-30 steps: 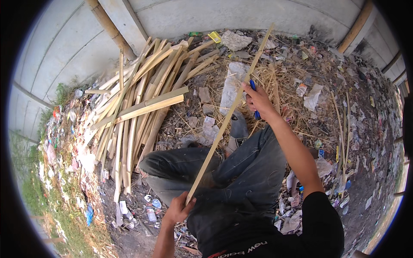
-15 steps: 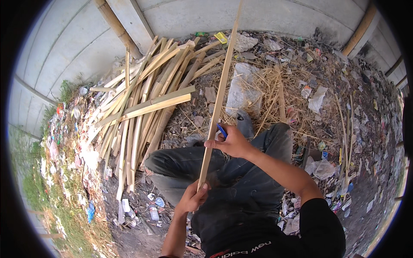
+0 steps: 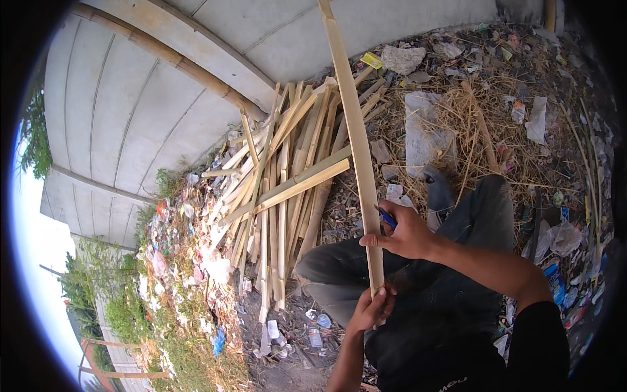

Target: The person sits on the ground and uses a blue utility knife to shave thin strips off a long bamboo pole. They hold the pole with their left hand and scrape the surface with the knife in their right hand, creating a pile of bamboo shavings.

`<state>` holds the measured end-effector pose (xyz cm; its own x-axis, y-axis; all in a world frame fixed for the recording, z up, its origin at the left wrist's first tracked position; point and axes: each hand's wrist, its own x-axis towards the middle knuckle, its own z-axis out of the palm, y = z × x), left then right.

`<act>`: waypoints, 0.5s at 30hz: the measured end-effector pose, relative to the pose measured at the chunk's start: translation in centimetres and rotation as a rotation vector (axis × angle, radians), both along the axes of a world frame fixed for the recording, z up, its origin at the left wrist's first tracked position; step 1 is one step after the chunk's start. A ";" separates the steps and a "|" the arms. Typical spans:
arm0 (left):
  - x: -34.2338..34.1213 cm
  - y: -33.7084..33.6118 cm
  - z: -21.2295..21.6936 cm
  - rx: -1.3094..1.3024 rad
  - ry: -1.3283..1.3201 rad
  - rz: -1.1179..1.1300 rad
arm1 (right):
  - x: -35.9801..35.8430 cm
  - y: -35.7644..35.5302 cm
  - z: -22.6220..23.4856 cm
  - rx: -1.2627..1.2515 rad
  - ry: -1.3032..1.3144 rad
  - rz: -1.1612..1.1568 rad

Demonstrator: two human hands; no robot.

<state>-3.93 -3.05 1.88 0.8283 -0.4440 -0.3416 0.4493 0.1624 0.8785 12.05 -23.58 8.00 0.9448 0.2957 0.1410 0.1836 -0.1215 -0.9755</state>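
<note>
A long, pale bamboo strip (image 3: pixel 356 130) runs up from my lap, tilted with its far end to the upper left. My left hand (image 3: pixel 371 309) is closed around its near end. Higher up, my right hand (image 3: pixel 408 234) presses its thumb on the strip. In the fingers of that hand is a small blue-handled knife (image 3: pixel 388 218), held against the strip's right edge; its blade is mostly hidden. The strip's broad flat face is turned upward.
A heap of split bamboo strips (image 3: pixel 287 170) lies to the left, below a concrete wall (image 3: pixel 215 59) with a bamboo pole (image 3: pixel 176 60). A pale slab (image 3: pixel 421 134) and straw (image 3: pixel 477 124) lie ahead. Litter covers the ground around my bent legs (image 3: pixel 470 222).
My view has swung to the left, so everything sits further right. The strip has rolled to show more of its broad face and now leans left. Both hands keep their hold.
</note>
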 end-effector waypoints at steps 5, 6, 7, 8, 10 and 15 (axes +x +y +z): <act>0.3 -3.1 2.1 0.126 -0.027 0.144 | -0.5 -0.1 0.9 0.037 -0.052 -0.028; 0.6 -3.7 1.8 0.137 -0.057 0.144 | -0.6 -0.8 0.7 0.036 -0.055 -0.056; 1.3 -4.3 1.3 0.201 -0.112 0.147 | -0.2 -1.4 0.3 0.037 -0.057 -0.081; 1.8 -5.0 1.1 0.255 -0.186 0.161 | 0.0 -2.0 -0.1 0.033 -0.057 -0.108; 1.9 -6.1 0.0 0.330 -0.265 0.273 | 0.1 -2.6 -0.4 0.117 -0.095 -0.136; 1.7 -6.0 1.2 0.441 -0.385 0.347 | 0.0 -4.8 -0.2 0.011 -0.090 -0.150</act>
<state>-2.19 -9.07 3.05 0.9965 -0.0179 -0.0818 0.0776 -0.1693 0.9825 12.05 -28.42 7.78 0.9617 0.1503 0.2291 0.2505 -0.1435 -0.9574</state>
